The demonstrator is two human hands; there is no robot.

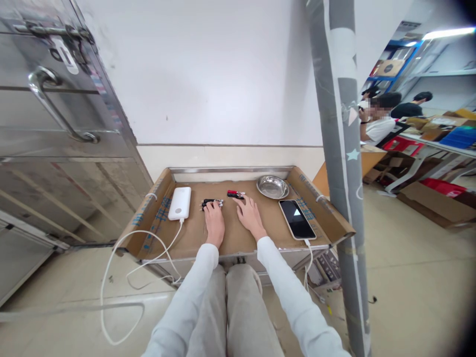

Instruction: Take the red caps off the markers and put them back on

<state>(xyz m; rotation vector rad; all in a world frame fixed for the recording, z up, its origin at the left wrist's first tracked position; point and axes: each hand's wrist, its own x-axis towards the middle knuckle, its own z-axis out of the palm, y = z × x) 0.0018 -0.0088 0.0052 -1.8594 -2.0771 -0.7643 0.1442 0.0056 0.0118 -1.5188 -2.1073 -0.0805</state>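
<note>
Bright, even indoor light fills the frame, with a ceiling tube (448, 33) at the upper right burnt out to pure white. The white wall (208, 74) at top centre is flatly lit, while the steel door (55, 124) at left carries dull, smeared reflections. A small highlight sits in the metal bowl (272, 187), and a pale glint marks the phone screen (296, 218). The left hand (214, 223) and right hand (250, 217) throw only faint, soft shadows. Wide-angle distortion bows the grey pillar (340, 148), and the right-hand corners darken to black.

Black pieces (212, 202) too small to identify, metal cabinet (55, 99) cropped left
</note>
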